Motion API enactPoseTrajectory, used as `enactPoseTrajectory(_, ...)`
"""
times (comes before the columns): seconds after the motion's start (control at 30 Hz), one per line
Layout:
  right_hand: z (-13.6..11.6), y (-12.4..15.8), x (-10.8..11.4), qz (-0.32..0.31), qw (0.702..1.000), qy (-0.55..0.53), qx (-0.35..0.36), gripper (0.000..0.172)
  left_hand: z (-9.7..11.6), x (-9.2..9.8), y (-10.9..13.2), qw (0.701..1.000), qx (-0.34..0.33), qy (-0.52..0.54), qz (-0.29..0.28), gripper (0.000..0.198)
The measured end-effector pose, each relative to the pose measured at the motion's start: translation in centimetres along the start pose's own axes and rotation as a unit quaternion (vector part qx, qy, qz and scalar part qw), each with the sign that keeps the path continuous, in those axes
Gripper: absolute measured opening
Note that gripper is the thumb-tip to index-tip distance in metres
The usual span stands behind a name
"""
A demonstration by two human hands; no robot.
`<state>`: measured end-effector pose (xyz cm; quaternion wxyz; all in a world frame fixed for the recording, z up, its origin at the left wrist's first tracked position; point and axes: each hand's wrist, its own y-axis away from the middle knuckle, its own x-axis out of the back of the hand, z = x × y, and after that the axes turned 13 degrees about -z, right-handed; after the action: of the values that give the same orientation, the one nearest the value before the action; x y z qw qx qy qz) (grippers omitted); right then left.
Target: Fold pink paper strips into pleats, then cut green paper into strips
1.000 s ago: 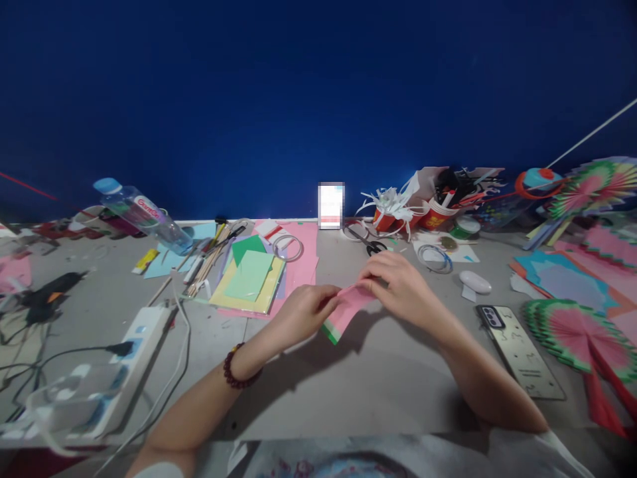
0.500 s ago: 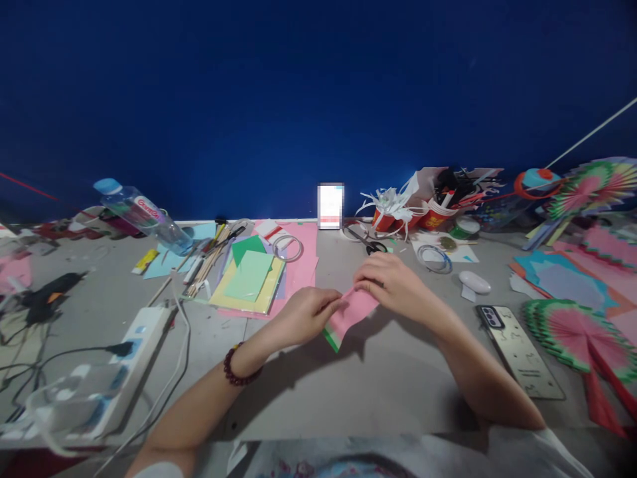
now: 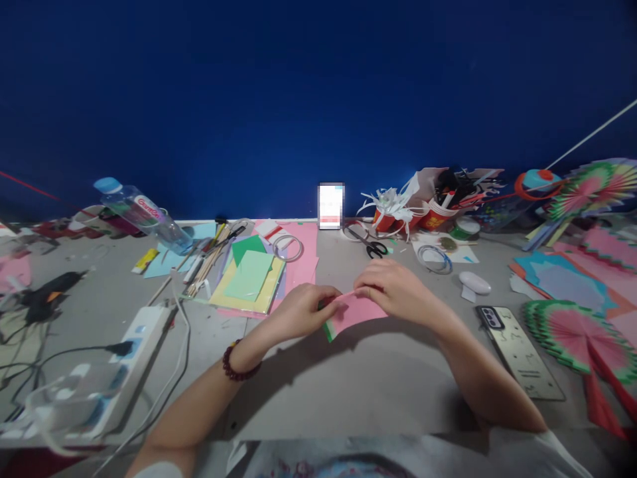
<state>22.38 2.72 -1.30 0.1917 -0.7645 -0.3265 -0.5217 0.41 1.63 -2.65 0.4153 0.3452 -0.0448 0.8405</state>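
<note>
A sheet of pink paper (image 3: pixel 359 311) with a green edge at its left end is stretched between my two hands, just above the grey table. My left hand (image 3: pixel 307 309) pinches its left end, thumb on top. At the upper right, my right hand (image 3: pixel 389 287) grips the top edge with bent fingers. The fingers partly cover both ends of the paper. Beyond my right hand lie black-handled scissors (image 3: pixel 375 248). Left of my left hand are stacked sheets of coloured paper (image 3: pixel 249 275).
A power strip (image 3: pixel 132 372) with cables sits at the left, a tilted water bottle (image 3: pixel 149 214) behind it. Cups (image 3: pixel 438 216) with tools and paper strips stand at the back right. A phone (image 3: pixel 520 352) and a pink-green paper fan (image 3: pixel 582 335) lie at the right.
My right hand has moved slightly right and down, exposing the scissors' handles. The pink paper now lies more level and stretched wider; my left hand barely moved.
</note>
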Motion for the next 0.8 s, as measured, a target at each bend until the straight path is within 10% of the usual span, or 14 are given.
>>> enactPoseTrajectory(0.4,0.2,-0.1,0.5,0.0,1.0,-0.022,0.0,0.022,-1.0,-0.1,-0.6,0.99,0.013,0.138,-0.023,0.043)
enactPoseTrajectory(0.8,-0.4,1.1,2.1,0.157,0.987,0.016,0.029,0.018,0.4,0.5,0.4,0.967,-0.031,0.198,0.16,0.024)
